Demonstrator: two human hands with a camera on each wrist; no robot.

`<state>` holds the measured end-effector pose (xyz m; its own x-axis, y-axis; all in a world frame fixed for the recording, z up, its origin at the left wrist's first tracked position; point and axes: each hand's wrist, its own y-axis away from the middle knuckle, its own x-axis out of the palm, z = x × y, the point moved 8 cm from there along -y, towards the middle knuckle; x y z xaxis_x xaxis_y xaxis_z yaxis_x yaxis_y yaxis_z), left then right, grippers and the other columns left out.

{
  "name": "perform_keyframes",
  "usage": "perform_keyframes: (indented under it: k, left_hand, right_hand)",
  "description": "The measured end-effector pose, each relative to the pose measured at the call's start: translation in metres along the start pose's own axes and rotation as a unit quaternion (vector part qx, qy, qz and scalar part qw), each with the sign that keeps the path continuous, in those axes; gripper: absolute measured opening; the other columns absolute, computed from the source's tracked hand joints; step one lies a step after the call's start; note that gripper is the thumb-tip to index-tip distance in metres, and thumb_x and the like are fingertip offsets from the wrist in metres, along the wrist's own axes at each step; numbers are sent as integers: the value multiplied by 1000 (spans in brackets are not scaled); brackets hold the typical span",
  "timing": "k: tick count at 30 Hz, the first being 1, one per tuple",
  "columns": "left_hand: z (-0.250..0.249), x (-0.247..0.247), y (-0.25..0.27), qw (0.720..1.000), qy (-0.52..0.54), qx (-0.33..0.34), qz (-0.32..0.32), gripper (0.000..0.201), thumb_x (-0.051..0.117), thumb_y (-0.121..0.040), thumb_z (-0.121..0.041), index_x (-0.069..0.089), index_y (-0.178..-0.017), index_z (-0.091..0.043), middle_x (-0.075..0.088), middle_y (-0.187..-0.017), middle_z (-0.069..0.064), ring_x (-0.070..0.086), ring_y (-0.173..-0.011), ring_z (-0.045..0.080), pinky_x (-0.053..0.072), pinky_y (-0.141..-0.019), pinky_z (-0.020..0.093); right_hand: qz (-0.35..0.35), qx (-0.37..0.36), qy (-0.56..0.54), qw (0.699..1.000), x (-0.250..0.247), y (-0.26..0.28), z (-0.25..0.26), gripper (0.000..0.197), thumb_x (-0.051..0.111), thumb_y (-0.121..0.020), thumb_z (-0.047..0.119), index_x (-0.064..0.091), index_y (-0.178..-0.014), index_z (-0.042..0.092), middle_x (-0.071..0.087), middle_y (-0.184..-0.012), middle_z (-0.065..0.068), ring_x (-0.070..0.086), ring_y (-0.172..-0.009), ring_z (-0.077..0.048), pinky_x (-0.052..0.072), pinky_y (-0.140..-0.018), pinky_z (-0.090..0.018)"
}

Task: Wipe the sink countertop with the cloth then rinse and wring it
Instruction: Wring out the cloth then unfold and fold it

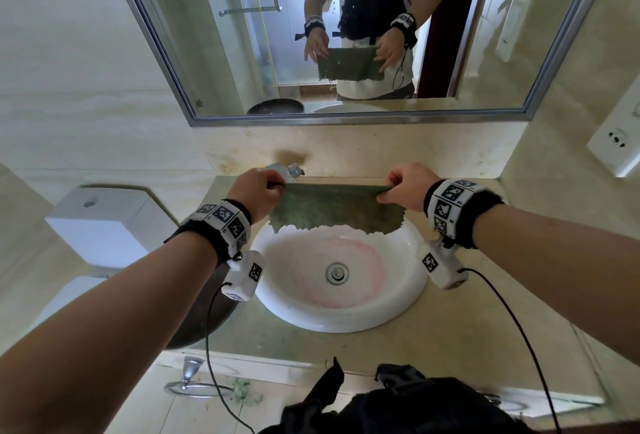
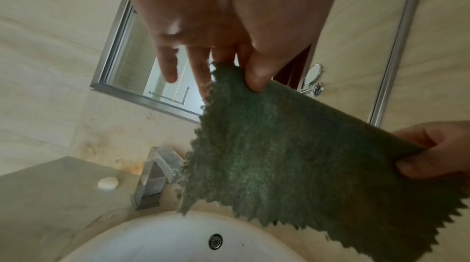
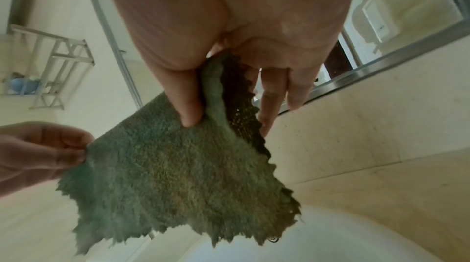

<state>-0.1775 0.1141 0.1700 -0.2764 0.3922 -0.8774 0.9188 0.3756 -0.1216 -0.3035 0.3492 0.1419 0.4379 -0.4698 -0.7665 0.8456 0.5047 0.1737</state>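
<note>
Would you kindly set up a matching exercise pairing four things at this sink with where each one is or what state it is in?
Things:
1. cloth
2. faucet
3. drain
4. mirror

Places or states:
A. at the bottom of the white basin
B. stretched between both hands above the basin
C. on the wall above the countertop
D. on the countertop behind the basin

Pairs: 1-B, 2-D, 3-A, 4-C

The left hand and the right hand each pinch an upper corner of the cloth.
</note>
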Motion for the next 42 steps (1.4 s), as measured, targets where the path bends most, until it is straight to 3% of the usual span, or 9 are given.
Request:
perform_keyframes:
  k: [5, 13, 16, 25, 29, 32, 35, 39, 42]
  left_hand:
    - [12, -5, -2, 989, 129, -59, -36, 8, 62, -86, -10, 70, -83, -10, 62, -75, 3, 53, -66, 15, 41, -56, 17]
    - [2, 18, 8, 945, 266, -184, 43, 8, 55, -94, -14, 63, -95, -10, 63, -91, 10, 66, -83, 25, 61, -71, 40]
    - [-13, 25, 11, 941, 275, -186, 73, 9, 53, -96, -14, 61, -100, -12, 62, -98, 11, 67, -86, 27, 61, -64, 38]
    - [-48, 54, 18, 922, 332, -157, 125, 20, 44, -99, -14, 63, -104, -9, 66, -110, 19, 67, -99, 31, 58, -79, 50]
    - [-53, 59, 21, 891, 398, -166, 141, 37, 48, -99, -37, 65, -106, -6, 69, -106, 17, 69, -96, 29, 58, -80, 48]
    - [-55, 58, 22, 911, 355, -127, 171, 46, 54, -91, -49, 65, -111, -9, 69, -109, 16, 68, -100, 28, 57, -85, 45]
    - [-55, 61, 26, 895, 373, -123, 209, 36, 66, -86, -35, 62, -113, -12, 66, -111, 14, 63, -103, 26, 55, -88, 39]
    - [-48, 67, 32, 873, 388, -137, 262, 45, 79, -74, -10, 62, -116, -12, 63, -115, 17, 61, -110, 30, 51, -96, 47]
    - [-41, 62, 28, 882, 383, -146, 235, 42, 64, -79, 8, 63, -114, -14, 63, -115, 18, 61, -108, 34, 52, -93, 51]
  right_hand:
    - [-8, 52, -92, 994, -5, 4, -8, 23, 71, -83, 30, 61, -98, 17, 66, -93, -4, 65, -82, -20, 59, -67, -32]
    - [-11, 90, -165, 982, 4, 15, 2, 16, 66, -88, 26, 55, -95, 18, 63, -82, 0, 67, -72, -18, 59, -57, -29]
    - [9, 81, -172, 982, 15, 16, 10, 21, 67, -87, 25, 64, -101, 10, 69, -88, -6, 71, -75, -21, 60, -58, -29]
    - [38, 23, -143, 989, 44, 23, 50, 5, 64, -87, 20, 66, -90, 16, 71, -82, -8, 73, -68, -21, 62, -65, -36]
    - [61, 20, -161, 985, 50, 29, 61, 15, 59, -87, 24, 71, -88, 14, 74, -74, -9, 74, -66, -20, 62, -70, -37]
    - [105, 37, -208, 972, 53, 34, 65, 24, 49, -93, 19, 67, -99, 4, 75, -77, -16, 74, -73, -24, 61, -76, -41]
    - [142, 29, -192, 971, 53, 38, 68, 21, 49, -96, 9, 67, -104, 2, 75, -85, -15, 74, -77, -24, 61, -74, -36]
    - [119, -10, -168, 979, 49, 35, 61, 12, 61, -93, 24, 67, -101, 17, 75, -84, -3, 74, -73, -14, 61, -68, -27]
    - [34, -34, -112, 993, 35, 30, 52, 17, 66, -88, 33, 64, -100, 22, 70, -90, 2, 68, -80, -13, 58, -72, -28]
